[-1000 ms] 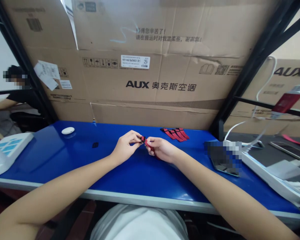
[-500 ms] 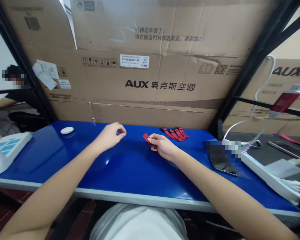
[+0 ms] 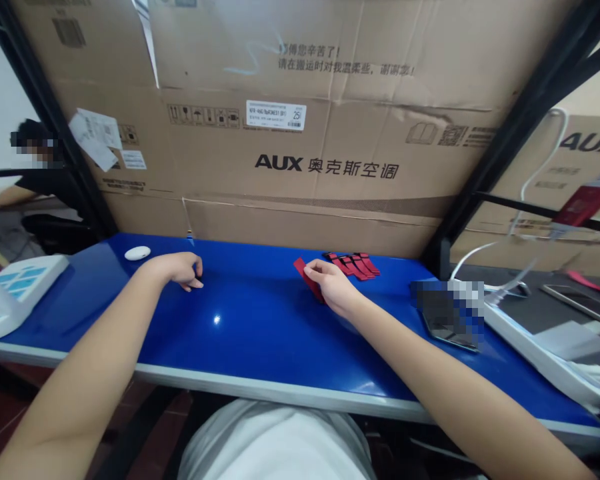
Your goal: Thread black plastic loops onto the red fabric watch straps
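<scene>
My right hand (image 3: pixel 333 285) rests on the blue table (image 3: pixel 260 340) right of centre, its fingers pinched on a flat red strap (image 3: pixel 306 275) that sticks out to the left. Just behind it lies a small pile of red and black straps (image 3: pixel 354 265). My left hand (image 3: pixel 179 269) is down on the table at the left. Its fingers are curled under with the tips on the surface, and whatever is beneath them is hidden.
A white oval object (image 3: pixel 137 253) lies at the back left, and a white device with blue squares (image 3: pixel 15 291) at the left edge. A phone (image 3: pixel 447 320) and a long white unit (image 3: pixel 545 353) lie at the right. Cardboard boxes (image 3: pixel 300 133) wall the back. Another person (image 3: pixel 35 180) sits far left.
My hands were together at the centre on the strap. The left hand has let go and swung left and down onto the table. The right hand has carried the strap slightly back and right.
</scene>
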`<action>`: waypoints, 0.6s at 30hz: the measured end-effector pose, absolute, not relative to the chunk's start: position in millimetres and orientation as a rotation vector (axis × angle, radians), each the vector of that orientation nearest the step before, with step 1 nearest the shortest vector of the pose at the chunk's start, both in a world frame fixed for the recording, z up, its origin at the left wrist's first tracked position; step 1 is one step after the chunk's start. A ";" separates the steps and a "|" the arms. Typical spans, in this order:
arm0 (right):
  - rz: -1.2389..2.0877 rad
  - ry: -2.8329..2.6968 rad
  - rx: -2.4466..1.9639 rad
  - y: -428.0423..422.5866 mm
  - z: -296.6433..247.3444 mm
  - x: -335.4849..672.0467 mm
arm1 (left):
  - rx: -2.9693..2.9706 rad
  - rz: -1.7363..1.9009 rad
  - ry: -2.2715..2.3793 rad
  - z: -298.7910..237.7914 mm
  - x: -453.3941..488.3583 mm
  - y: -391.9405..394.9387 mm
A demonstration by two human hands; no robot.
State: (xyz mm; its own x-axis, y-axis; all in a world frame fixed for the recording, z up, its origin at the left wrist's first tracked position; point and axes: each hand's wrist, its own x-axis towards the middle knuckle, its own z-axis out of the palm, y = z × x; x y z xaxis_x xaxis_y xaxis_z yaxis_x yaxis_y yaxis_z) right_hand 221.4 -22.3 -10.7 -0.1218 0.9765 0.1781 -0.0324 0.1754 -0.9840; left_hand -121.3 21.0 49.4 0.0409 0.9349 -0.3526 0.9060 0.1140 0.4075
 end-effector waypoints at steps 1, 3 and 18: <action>1.177 -1.354 -0.972 -22.2 -10.0 221.6 | 1.797 0.072 1.856 48.4 -117.4 22.0; 1.219 -1.343 -0.921 -22.7 -8.8 221.4 | 1.833 0.095 1.832 45.2 -110.3 23.9; 0.880 -1.979 -1.107 -31.9 -4.7 225.2 | 1.675 0.731 0.858 2.6 -3.6 -8.0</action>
State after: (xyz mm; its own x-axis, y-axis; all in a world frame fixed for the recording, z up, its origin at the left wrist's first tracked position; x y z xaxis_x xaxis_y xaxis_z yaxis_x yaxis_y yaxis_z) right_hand 225.2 -31.9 -4.7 -0.3949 0.8867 0.2404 0.4156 0.4057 -0.8141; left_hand -3.6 -8.0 2.6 0.5533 0.8316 0.0478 0.1790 -0.1748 0.9682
